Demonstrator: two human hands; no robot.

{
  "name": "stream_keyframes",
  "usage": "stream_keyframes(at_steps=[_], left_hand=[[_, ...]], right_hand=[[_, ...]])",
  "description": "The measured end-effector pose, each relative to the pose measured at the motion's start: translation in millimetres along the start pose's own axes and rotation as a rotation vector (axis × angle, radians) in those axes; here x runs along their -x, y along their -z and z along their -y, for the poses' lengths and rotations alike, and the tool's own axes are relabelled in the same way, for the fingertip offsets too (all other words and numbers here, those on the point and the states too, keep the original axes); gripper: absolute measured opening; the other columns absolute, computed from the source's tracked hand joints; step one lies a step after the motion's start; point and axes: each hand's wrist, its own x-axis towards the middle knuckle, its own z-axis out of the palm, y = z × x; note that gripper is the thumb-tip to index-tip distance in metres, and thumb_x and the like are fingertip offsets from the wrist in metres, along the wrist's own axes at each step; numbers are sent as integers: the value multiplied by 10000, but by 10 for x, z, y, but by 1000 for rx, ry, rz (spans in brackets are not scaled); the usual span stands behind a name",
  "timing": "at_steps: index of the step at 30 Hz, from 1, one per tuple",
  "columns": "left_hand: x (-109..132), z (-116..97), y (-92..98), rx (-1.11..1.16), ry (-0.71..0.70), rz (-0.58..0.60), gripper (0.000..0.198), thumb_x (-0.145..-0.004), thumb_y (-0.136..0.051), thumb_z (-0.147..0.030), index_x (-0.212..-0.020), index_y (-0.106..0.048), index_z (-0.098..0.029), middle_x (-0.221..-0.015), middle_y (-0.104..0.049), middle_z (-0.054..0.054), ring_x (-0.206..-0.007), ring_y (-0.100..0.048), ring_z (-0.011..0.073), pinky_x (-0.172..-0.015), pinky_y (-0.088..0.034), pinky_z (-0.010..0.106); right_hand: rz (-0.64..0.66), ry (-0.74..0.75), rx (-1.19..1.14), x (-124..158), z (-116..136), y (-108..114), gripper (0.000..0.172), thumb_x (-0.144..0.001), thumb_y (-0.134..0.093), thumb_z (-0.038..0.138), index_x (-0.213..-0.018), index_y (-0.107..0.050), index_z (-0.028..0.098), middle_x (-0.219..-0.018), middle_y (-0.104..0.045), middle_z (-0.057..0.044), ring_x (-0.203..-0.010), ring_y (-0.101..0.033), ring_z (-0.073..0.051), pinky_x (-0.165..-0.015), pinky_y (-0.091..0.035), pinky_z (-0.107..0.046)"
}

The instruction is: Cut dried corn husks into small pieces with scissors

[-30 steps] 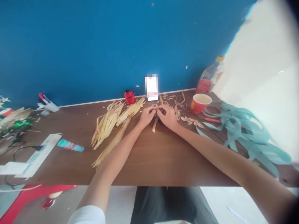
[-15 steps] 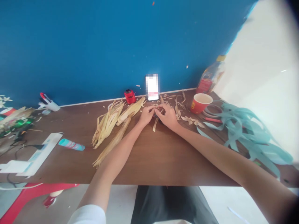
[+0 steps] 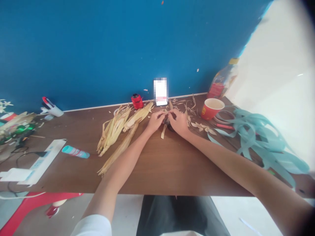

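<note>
My left hand (image 3: 156,120) and my right hand (image 3: 178,122) meet fingertip to fingertip over the table, below the phone. Both are closed in a pinch on a small pale piece of corn husk (image 3: 166,112), mostly hidden by the fingers. Beneath them lie a dark object (image 3: 167,122), partly covered and too blurred to name, and a short husk strip (image 3: 163,131). Left of my left hand are dried corn husks (image 3: 114,129), with one long husk (image 3: 120,149) beside my forearm. Leaf-shaped husk cuttings (image 3: 203,127) lie right of my right hand.
A phone (image 3: 161,93) leans on the blue wall beside a red object (image 3: 137,101). To the right are a red paper cup (image 3: 209,113), a bottle (image 3: 221,80) and teal ribbon (image 3: 258,137). A power strip (image 3: 41,164) and blue tube (image 3: 75,152) lie left.
The fingertips have drawn slightly apart, my right hand shifting a little to the right, and a pale piece now shows between them. The things on the table have stayed put.
</note>
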Motion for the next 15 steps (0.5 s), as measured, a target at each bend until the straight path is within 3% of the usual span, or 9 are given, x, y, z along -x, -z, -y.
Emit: stream_keyframes(at_steps=[10,15], left_hand=[[10,29,-7,-26,-18,-13,228,-801,-527,-190,-857,-741,-131,-764,-692,34,-585,-567,109,-522,-456,213],[13,37,19,-156,-114,-57,224,-796,-521,-162,-770,-743,-142,-716,-706,23,-685,-615,142,-661,-474,237]], right_hand=[[22,39,10,15,30,-1,192,-853,-520,266,-902,-698,213,-901,-737,-46,-783,-665,-219,-770,-498,-345],[43,43,-13,14,53,5,180,-854,-549,306,-900,-697,214,-838,-726,-32,-697,-646,-194,-711,-485,-320]])
